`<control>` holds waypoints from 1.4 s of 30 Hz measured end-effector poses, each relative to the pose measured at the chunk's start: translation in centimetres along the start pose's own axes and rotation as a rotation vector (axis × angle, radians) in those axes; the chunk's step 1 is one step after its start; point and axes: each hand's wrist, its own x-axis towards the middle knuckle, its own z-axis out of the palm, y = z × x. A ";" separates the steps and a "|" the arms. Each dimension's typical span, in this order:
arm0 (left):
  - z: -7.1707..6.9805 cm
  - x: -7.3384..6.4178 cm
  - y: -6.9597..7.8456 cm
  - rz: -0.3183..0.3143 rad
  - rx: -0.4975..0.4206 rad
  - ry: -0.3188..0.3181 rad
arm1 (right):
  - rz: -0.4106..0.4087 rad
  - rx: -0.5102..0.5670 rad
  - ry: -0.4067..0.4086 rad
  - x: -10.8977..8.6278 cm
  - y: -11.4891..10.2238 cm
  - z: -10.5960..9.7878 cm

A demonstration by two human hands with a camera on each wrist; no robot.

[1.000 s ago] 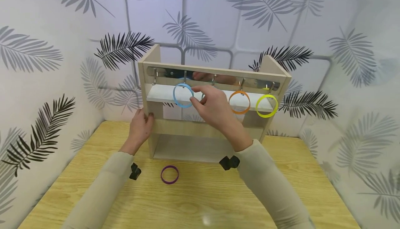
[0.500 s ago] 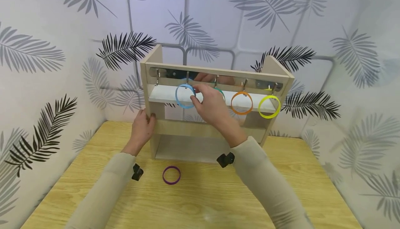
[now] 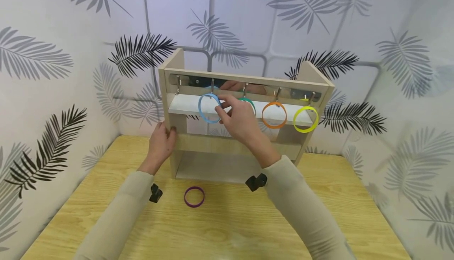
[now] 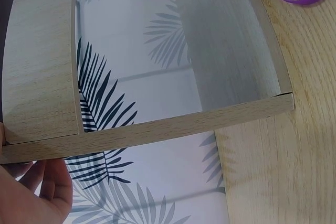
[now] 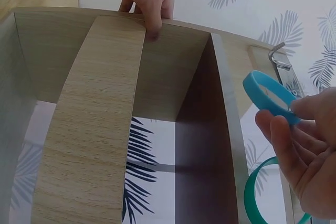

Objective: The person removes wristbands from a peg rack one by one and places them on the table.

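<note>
My right hand (image 3: pixel 239 120) pinches a light blue wristband (image 3: pixel 200 112) by its right side, between thumb and fingers. The band hangs at the second hook (image 3: pixel 212 84) from the left, overlapping its lower end in the head view. In the right wrist view, the blue wristband (image 5: pixel 257 92) is tilted beside the shelf front. My left hand (image 3: pixel 160 145) grips the left side panel of a small wooden shelf (image 3: pixel 230 145), thumb on the inner face and fingers outside. A green wristband (image 5: pixel 249 195) hangs on the middle hook, partly hidden behind my right hand in the head view.
An orange wristband (image 3: pixel 274 127) and a yellow wristband (image 3: pixel 303 130) hang on the two right hooks. The leftmost hook (image 3: pixel 178 84) bears nothing. A purple wristband (image 3: pixel 194 206) lies on the wooden table (image 3: pixel 227 228) before the shelf. Patterned walls stand close behind and beside it.
The view shifts slightly. My right hand stays at the second hook with the blue wristband, its fingers moving only a little. My left hand keeps its grip on the side panel.
</note>
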 end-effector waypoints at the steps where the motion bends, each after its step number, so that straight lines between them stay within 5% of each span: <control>1: 0.0 0.0 0.0 -0.001 -0.001 0.000 | -0.003 0.002 0.002 -0.1 0.0 0.0; 7: -0.1 0.1 -0.1 0.010 0.004 0.014 | 0.006 0.044 0.015 -0.2 0.0 -0.2; 25: 0.2 0.0 -0.2 0.011 0.001 0.017 | 0.072 0.399 -0.011 -1.2 -0.6 -1.1; 42: 0.2 -0.1 0.0 0.007 0.011 0.021 | 0.102 0.300 -0.177 -4.7 1.6 -0.9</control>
